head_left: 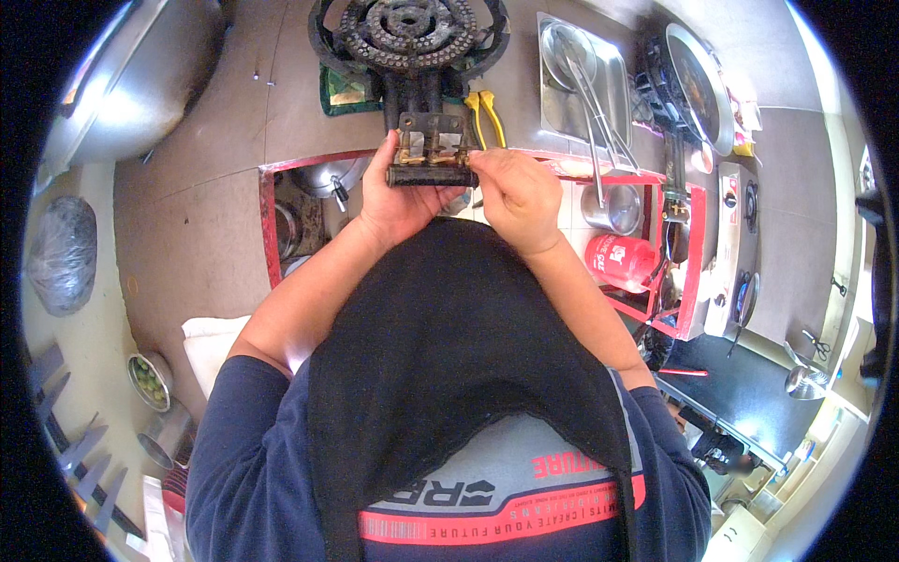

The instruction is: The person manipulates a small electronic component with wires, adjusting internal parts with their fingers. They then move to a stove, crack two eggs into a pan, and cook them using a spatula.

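My left hand (393, 197) is closed round the black metal valve assembly (431, 176) at the front of a cast-iron ring burner (408, 33), thumb along its left side. The fingers of my right hand (515, 197) are pinched at a brass fitting (461, 159) on the assembly's right end; their tips partly hide it. Yellow-handled pliers (479, 117) lie just right of the burner. A green-edged item (346, 94) is partly under the burner's left side.
A steel tray with tongs (562, 112), a pan (698, 89) and a large wok (150, 75) surround the burner. Below are a red-framed rack (691, 262), pot (611, 206) and red gas cylinder (618, 258). A bowl of green produce (150, 379) is left; another person (721, 450) seems partly visible lower right.
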The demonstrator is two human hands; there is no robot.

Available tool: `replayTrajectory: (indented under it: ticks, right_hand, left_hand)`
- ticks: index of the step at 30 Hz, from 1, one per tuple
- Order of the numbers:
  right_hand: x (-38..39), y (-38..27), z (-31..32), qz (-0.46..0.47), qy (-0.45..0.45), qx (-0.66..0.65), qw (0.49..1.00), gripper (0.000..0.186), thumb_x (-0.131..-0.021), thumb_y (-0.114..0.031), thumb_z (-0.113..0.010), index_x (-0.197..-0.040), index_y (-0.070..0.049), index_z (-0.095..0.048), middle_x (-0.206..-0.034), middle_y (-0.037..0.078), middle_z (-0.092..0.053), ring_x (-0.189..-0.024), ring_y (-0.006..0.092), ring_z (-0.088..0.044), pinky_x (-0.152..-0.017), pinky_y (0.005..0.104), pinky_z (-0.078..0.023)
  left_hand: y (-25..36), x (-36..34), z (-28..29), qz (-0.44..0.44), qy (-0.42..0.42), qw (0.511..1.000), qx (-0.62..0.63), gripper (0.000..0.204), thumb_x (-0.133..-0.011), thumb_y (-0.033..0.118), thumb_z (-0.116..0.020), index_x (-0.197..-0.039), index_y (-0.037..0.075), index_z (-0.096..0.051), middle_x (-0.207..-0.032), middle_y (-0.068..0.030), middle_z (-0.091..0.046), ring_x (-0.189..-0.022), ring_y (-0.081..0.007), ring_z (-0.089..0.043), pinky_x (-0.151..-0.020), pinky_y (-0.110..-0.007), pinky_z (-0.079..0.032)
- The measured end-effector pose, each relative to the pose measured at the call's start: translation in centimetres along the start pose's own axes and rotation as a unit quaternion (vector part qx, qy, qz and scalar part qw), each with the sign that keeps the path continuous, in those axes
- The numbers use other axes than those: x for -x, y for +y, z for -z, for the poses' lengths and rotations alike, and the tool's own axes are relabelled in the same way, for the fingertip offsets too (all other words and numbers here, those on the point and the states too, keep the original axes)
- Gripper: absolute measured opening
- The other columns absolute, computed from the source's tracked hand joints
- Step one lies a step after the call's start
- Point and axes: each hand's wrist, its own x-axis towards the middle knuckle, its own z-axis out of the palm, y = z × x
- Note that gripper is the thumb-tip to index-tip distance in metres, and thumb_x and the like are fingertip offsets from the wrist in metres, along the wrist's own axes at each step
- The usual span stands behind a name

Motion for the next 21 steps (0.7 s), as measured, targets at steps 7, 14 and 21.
replayTrajectory:
  ticks: [7, 14, 21]
  right_hand:
    - [0.1, 0.7, 0.0, -0.033, 0.004, -0.007, 0.999, 0.015, -0.089, 0.001, -0.079, -0.103, -0.004, -0.082, -0.097, 0.014, -0.082, -0.086, 0.0296, -0.081, -0.079, 0.0375, -0.063]
    - [0.3, 1.2, -0.5, -0.068, 0.017, -0.031, 0.997, 0.012, -0.089, 0.0, -0.077, -0.099, -0.004, -0.081, -0.094, 0.013, -0.081, -0.086, 0.0314, -0.08, -0.077, 0.0403, -0.063]
    - [0.1, 1.2, -0.5, -0.136, -0.005, -0.053, 0.989, 0.009, -0.09, -0.002, -0.078, -0.098, -0.004, -0.08, -0.093, 0.014, -0.08, -0.084, 0.0319, -0.079, -0.076, 0.0402, -0.062]
  left_hand:
    - [0.2, -0.4, 0.0, 0.006, -0.003, 1.0, -0.009, 0.075, -0.108, 0.073, -0.04, -0.145, 0.012, -0.064, -0.139, -0.0147, -0.071, -0.124, -0.034, -0.068, -0.105, -0.053, -0.055]
    - [0.5, -0.7, 0.0, 0.015, 0.005, 1.0, -0.012, 0.073, -0.109, 0.071, -0.04, -0.146, 0.012, -0.063, -0.14, -0.0147, -0.07, -0.127, -0.0338, -0.067, -0.107, -0.055, -0.055]
    - [0.6, -1.0, 0.3, 0.017, -0.007, 1.0, 0.002, 0.074, -0.11, 0.071, -0.039, -0.146, 0.011, -0.063, -0.139, -0.0147, -0.071, -0.126, -0.0335, -0.068, -0.108, -0.055, -0.055]
